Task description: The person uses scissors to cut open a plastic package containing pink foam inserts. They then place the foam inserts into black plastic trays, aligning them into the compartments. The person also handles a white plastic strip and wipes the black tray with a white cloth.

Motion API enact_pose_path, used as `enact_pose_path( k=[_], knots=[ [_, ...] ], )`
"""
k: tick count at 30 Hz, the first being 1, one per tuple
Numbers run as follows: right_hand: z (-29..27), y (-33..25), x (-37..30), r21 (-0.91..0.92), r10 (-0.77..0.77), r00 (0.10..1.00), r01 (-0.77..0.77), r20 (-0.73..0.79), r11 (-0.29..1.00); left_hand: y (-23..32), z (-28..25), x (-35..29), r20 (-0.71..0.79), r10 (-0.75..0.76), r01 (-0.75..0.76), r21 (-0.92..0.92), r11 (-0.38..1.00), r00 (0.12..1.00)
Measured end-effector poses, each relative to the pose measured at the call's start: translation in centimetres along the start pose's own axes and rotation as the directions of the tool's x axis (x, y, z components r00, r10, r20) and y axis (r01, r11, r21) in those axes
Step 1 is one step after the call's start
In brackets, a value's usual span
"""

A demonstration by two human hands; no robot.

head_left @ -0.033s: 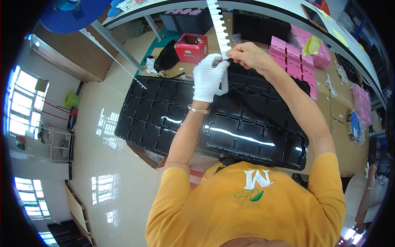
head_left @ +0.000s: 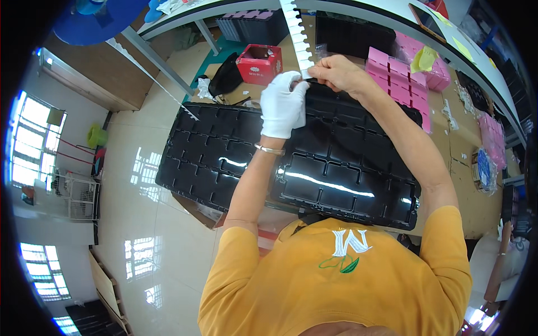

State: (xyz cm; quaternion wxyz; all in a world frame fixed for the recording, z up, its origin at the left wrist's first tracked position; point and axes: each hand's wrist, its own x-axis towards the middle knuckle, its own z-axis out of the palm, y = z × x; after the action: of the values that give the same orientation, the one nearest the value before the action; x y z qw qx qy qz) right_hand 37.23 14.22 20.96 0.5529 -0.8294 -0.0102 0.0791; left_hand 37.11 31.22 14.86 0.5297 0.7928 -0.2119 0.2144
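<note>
A long white strip with notches along one edge [head_left: 297, 35] hangs down from the table above. Its lower end is pinched between the thumb and fingers of my bare right hand [head_left: 338, 74]. Close beside it on the left, my left hand [head_left: 281, 106] wears a white glove, with its fingers curled and the thumb near the strip's end. A pale flat piece [head_left: 301, 119] shows past the glove's edge, mostly hidden by the hand. Under both hands lie shiny black moulded plastic trays [head_left: 336, 151] with raised ribs.
A red open box [head_left: 259, 64] stands beyond the trays, next to a black bag [head_left: 226, 77]. Pink moulded trays [head_left: 397, 84] are stacked at the right on brown cardboard. The white table edge [head_left: 358, 7] crosses the top. Another thin white strip [head_left: 148, 73] hangs at the left.
My left hand has shifted slightly left and turned, and its fingers cover more of the pale piece. My right hand still pinches the strip, almost unmoved.
</note>
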Motion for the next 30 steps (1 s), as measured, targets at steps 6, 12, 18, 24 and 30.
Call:
enact_pose_path(
  k=[6, 12, 18, 24, 30],
  knots=[
    [-1.9, 1.5, 1.2, -0.276, -0.062, 0.971, 0.127, 0.232, 0.953, -2.1, -0.8, 0.0, -0.093, 0.053, -0.044, 0.105, 0.994, 0.994],
    [-1.4, 5.4, 4.5, -0.673, -0.074, 0.909, 0.357, 0.41, 0.648, -1.5, -1.2, 0.4, 0.13, -0.326, 0.35, -0.406, 0.844, 0.936],
    [0.2, 6.0, 5.2, -0.794, -0.115, 0.941, 0.332, 0.32, 0.509, 0.1, -1.1, 0.1, 0.144, -0.408, 0.418, -0.538, 0.732, 0.901],
    [-0.1, 8.4, 5.9, -0.782, -0.072, 0.98, 0.194, 0.188, 0.592, 0.4, -0.9, -0.1, 0.176, -0.484, 0.486, -0.588, 0.647, 0.857],
    [-0.2, 4.9, 5.3, -0.059, -0.14, 0.985, 0.135, -0.098, 0.989, 0.4, -0.5, -0.2, 0.187, -0.485, 0.473, -0.665, 0.577, 0.854]
  ],
)
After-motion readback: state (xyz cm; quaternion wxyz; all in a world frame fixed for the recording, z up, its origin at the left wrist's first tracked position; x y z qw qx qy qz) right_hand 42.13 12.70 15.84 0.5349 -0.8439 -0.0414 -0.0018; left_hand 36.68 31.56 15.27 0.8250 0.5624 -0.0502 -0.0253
